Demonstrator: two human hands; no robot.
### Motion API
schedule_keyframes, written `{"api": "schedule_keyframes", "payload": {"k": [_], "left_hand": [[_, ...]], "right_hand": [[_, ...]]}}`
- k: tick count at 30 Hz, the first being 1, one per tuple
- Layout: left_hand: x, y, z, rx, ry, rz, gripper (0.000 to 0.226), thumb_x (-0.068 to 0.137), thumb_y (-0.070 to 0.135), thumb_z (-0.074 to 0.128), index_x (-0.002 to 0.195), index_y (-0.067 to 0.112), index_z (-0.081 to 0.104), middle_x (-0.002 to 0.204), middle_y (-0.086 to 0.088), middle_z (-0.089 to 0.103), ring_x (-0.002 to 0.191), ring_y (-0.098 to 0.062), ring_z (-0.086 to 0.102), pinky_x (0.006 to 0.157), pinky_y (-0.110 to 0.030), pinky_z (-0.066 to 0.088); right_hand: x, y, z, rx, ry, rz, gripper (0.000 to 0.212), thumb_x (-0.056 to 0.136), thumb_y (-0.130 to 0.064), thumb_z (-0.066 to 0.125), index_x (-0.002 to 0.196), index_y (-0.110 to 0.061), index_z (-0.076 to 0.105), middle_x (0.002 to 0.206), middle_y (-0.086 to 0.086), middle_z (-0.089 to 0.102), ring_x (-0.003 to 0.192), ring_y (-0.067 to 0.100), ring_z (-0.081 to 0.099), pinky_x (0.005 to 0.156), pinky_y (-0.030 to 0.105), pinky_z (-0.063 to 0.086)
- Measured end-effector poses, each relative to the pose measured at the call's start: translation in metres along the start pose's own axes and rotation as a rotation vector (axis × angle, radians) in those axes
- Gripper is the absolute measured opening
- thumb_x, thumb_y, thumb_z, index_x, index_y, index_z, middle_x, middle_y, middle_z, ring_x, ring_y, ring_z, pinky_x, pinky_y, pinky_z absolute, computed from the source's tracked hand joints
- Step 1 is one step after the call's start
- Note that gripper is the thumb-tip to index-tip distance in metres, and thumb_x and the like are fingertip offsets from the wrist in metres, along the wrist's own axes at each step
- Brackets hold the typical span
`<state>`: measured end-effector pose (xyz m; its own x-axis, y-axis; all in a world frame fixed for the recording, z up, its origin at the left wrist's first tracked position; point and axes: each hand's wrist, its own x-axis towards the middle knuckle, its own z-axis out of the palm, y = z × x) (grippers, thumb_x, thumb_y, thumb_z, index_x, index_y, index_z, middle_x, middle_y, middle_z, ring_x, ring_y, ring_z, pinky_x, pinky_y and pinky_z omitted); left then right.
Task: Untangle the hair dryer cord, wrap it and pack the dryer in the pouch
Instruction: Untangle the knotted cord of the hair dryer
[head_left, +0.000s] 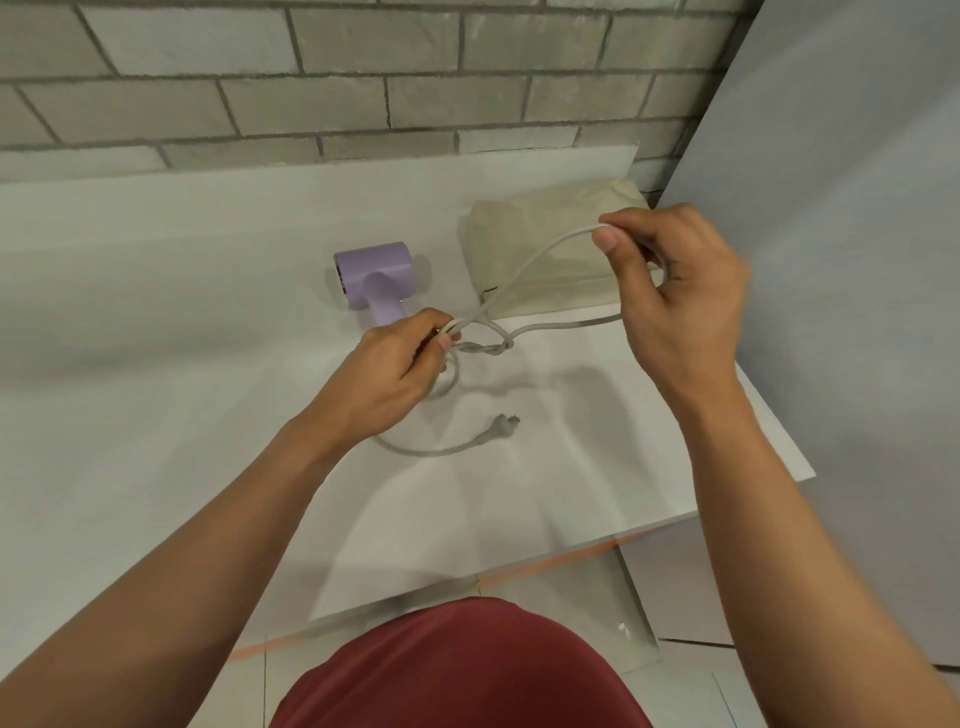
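Note:
A lilac hair dryer (375, 280) lies on the white counter (156, 291), its handle pointing toward me. Its grey cord (524, 262) runs in loops with a twisted knot (491, 349) just right of my left hand. My left hand (397, 371) grips the cord near the dryer's handle. Raised over the pouch, my right hand (675, 291) pinches a stretch of cord between thumb and fingers. The plug (506, 420) rests on the counter below the knot. A beige fabric pouch (550, 249) lies flat at the back right.
A grey brick wall (363, 78) backs the counter. A plain grey panel (857, 260) closes off the right side. The counter's front edge (519, 564) runs just ahead of my red shirt.

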<state>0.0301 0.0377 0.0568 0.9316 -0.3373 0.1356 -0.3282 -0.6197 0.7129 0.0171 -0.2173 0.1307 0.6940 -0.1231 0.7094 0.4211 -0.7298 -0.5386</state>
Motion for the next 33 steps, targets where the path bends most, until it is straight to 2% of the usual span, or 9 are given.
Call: {"api": "schedule_keyframes", "payload": {"k": [3, 6, 9, 12, 14, 16, 19, 26, 33], "left_hand": [[0.002, 0.000, -0.002, -0.017, -0.019, -0.015, 0.020, 0.109, 0.028, 0.043, 0.107, 0.023, 0.062, 0.081, 0.009, 0.069, 0.085, -0.018, 0.071, 0.075, -0.046, 0.056], [0.002, 0.000, -0.003, 0.078, -0.057, 0.014, 0.025, 0.109, 0.029, 0.040, 0.101, 0.018, 0.060, 0.079, 0.001, 0.067, 0.080, -0.026, 0.067, 0.072, -0.052, 0.053], [0.003, 0.002, -0.001, 0.125, -0.067, 0.036, 0.028, 0.108, 0.029, 0.038, 0.099, 0.013, 0.059, 0.080, -0.005, 0.066, 0.079, -0.029, 0.063, 0.071, -0.054, 0.051], [0.005, 0.005, 0.000, 0.129, -0.065, 0.050, 0.026, 0.108, 0.027, 0.039, 0.101, 0.013, 0.059, 0.082, -0.004, 0.067, 0.080, -0.028, 0.063, 0.072, -0.052, 0.050], [0.005, 0.007, -0.002, 0.133, -0.057, 0.067, 0.025, 0.108, 0.026, 0.039, 0.102, 0.014, 0.060, 0.082, -0.003, 0.067, 0.079, -0.026, 0.063, 0.070, -0.049, 0.050], [0.004, 0.006, -0.004, 0.135, -0.051, 0.074, 0.024, 0.108, 0.027, 0.040, 0.102, 0.016, 0.061, 0.081, -0.001, 0.066, 0.076, -0.023, 0.061, 0.069, -0.048, 0.050], [0.003, 0.003, -0.004, 0.095, -0.064, 0.061, 0.025, 0.109, 0.027, 0.041, 0.101, 0.015, 0.061, 0.081, -0.002, 0.066, 0.075, -0.024, 0.060, 0.069, -0.049, 0.049], [0.000, 0.002, -0.007, -0.003, 0.005, 0.012, 0.019, 0.109, 0.023, 0.042, 0.099, 0.022, 0.059, 0.074, 0.001, 0.066, 0.071, -0.018, 0.061, 0.069, -0.035, 0.048], [-0.002, 0.000, -0.005, -0.062, 0.003, -0.009, 0.019, 0.109, 0.026, 0.044, 0.105, 0.021, 0.062, 0.076, 0.002, 0.069, 0.081, -0.016, 0.073, 0.077, -0.047, 0.057]], "right_hand": [[0.001, 0.005, -0.003, -0.052, -0.170, 0.136, 0.018, 0.102, -0.025, 0.065, 0.110, -0.013, 0.076, 0.100, -0.006, 0.070, 0.091, 0.006, 0.062, 0.082, 0.009, 0.042], [-0.004, 0.014, -0.005, -0.389, -0.376, 0.149, 0.035, 0.099, -0.012, 0.058, 0.132, -0.014, 0.068, 0.129, 0.006, 0.068, 0.114, 0.027, 0.060, 0.094, 0.031, 0.046], [-0.013, -0.006, 0.005, -0.438, -0.494, -0.101, 0.068, 0.080, -0.006, 0.044, 0.146, -0.012, 0.055, 0.148, 0.012, 0.055, 0.130, 0.040, 0.051, 0.107, 0.052, 0.045], [-0.029, -0.020, 0.031, -0.426, -0.587, -0.332, 0.055, 0.082, -0.015, 0.050, 0.135, -0.018, 0.065, 0.134, 0.003, 0.066, 0.120, 0.032, 0.060, 0.113, 0.053, 0.040], [-0.038, -0.013, 0.049, -0.531, -0.558, -0.407, 0.031, 0.090, -0.023, 0.064, 0.119, -0.024, 0.073, 0.113, -0.004, 0.072, 0.105, 0.026, 0.066, 0.111, 0.052, 0.039], [-0.036, -0.004, 0.059, -0.537, -0.510, -0.408, 0.015, 0.091, -0.028, 0.066, 0.098, -0.024, 0.078, 0.089, -0.004, 0.070, 0.085, 0.027, 0.066, 0.093, 0.043, 0.047], [-0.032, -0.003, 0.060, -0.457, -0.497, -0.398, 0.017, 0.095, -0.026, 0.062, 0.088, -0.019, 0.076, 0.083, 0.000, 0.064, 0.077, 0.028, 0.059, 0.072, 0.037, 0.038], [-0.004, -0.008, 0.027, -0.161, -0.231, -0.234, 0.019, 0.105, -0.024, 0.062, 0.104, -0.010, 0.075, 0.097, 0.007, 0.067, 0.087, 0.031, 0.061, 0.077, 0.049, 0.051], [0.006, -0.004, 0.004, -0.046, -0.018, -0.042, 0.016, 0.103, -0.018, 0.065, 0.104, -0.006, 0.075, 0.099, 0.002, 0.067, 0.092, 0.020, 0.063, 0.083, 0.021, 0.050]]}}
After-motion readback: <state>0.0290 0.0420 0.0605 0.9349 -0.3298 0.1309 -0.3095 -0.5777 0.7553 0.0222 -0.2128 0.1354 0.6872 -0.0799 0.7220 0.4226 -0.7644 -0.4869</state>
